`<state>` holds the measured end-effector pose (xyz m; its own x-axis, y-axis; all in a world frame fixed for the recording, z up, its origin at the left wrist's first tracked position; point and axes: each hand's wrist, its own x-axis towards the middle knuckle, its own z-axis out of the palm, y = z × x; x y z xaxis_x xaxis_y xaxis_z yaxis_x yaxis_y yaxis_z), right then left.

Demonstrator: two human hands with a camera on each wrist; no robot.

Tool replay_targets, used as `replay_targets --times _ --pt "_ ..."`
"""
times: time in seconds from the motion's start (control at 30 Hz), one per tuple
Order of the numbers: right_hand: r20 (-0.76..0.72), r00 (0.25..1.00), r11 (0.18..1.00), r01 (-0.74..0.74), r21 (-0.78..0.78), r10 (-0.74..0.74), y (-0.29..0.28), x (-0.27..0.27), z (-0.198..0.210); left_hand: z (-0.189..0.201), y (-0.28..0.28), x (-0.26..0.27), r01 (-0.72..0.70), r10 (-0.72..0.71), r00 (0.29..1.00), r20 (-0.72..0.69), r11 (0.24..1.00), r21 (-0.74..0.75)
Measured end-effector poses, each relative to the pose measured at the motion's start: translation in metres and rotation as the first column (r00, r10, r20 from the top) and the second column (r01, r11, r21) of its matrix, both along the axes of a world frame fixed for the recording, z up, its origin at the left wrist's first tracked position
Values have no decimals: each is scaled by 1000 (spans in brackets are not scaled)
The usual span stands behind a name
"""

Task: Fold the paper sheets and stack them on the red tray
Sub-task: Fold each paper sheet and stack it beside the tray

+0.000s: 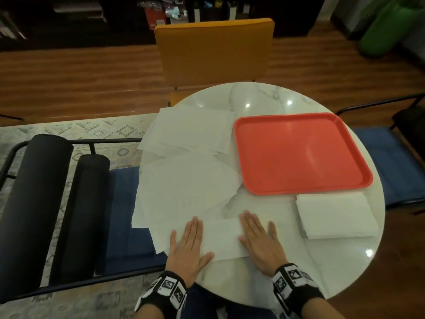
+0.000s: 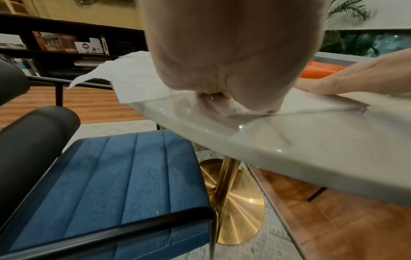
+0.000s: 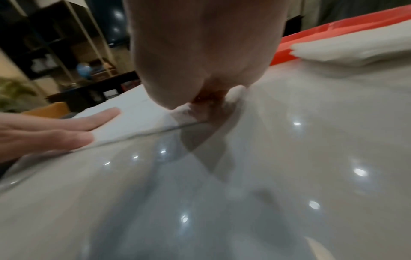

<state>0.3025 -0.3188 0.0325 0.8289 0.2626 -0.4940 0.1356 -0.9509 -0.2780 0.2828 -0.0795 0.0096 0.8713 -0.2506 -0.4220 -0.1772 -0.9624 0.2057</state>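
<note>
A folded white paper sheet [image 1: 220, 238] lies near the front edge of the round marble table [image 1: 264, 95]. My left hand [image 1: 188, 245] presses flat on its left part with straight fingers. My right hand [image 1: 259, 240] presses flat on its right part, fingers spread. The red tray [image 1: 299, 153] sits bare at the right middle of the table. Several loose unfolded sheets [image 1: 188, 157] overlap on the left side, some hanging over the rim. A stack of folded sheets [image 1: 335, 215] lies on the table just in front of the tray. In the wrist views each palm [image 2: 233, 52] [image 3: 200, 44] lies on paper.
A blue-seated chair with black padded arms [image 1: 69, 203] stands close on the left. An orange chair [image 1: 213, 51] faces the table's far side, and another blue chair [image 1: 395, 162] is on the right. The table's gold pedestal [image 2: 227, 193] stands on a patterned rug.
</note>
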Motion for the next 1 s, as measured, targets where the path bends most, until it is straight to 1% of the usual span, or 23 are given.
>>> replay_targets --times 0.03,0.13,0.17,0.23,0.27,0.3,0.4,0.43,0.5,0.57,0.6,0.63,0.67,0.73,0.8,0.83,0.9,0.97,1.0 --pt "4 1000 999 26 -25 -26 -11 -2 -2 -1 0 0 2 -2 1000 3 1000 1" --pt "130 989 987 92 -131 -74 -23 -2 -1 -3 0 0 12 -12 1000 2 1000 3" --pt "209 975 985 107 -131 -78 -21 1 0 -3 0 0 11 -11 1000 17 1000 10" --pt "331 936 985 156 -79 -121 -9 11 3 -3 -1 0 8 -8 1000 17 1000 17" --pt "346 926 982 180 -56 -150 -2 16 5 -2 -1 1 7 -7 1000 9 1000 20" --pt "334 927 979 198 -45 -172 3 20 9 -1 -1 1 8 -8 1000 -3 1000 18" --pt "204 937 956 294 -21 -284 11 30 16 -4 -1 0 25 -25 1000 0 1000 7" --pt "160 941 952 306 -21 -299 10 34 18 -4 -1 2 10 -9 1000 -17 1000 6" --pt "84 944 948 316 45 -319 6 39 22 4 -4 5 -26 26 999 -28 1000 6" --pt "-20 939 917 341 206 -344 -1 39 30 20 -11 10 -28 28 1000 -8 1000 12" --pt "-71 937 885 347 311 -342 -6 38 35 29 -17 14 -31 31 999 -16 999 -16" --pt "-119 935 839 352 415 -334 -11 36 42 39 -22 17 -52 50 998 -35 997 -60" --pt "-148 936 792 349 501 -318 -16 33 51 45 -28 21 -61 60 998 -15 992 -107" --pt "-163 940 717 335 611 -300 -25 29 71 59 -37 29 -45 55 998 42 980 -195" --pt "-220 912 603 396 693 -346 -39 26 86 73 -45 39 -44 62 997 46 943 -329" --pt "-252 893 560 434 706 -374 -48 26 91 80 -50 45 -51 68 997 25 907 -418" --pt "-298 863 514 487 706 -408 -70 25 96 98 -66 53 -132 106 991 -79 778 -614" --pt "-302 832 476 524 706 -466 -93 23 100 111 -85 58 -185 118 983 -143 654 -733" --pt "-305 799 440 555 706 -519 -107 22 101 116 -93 60 -202 129 979 -156 615 -762"
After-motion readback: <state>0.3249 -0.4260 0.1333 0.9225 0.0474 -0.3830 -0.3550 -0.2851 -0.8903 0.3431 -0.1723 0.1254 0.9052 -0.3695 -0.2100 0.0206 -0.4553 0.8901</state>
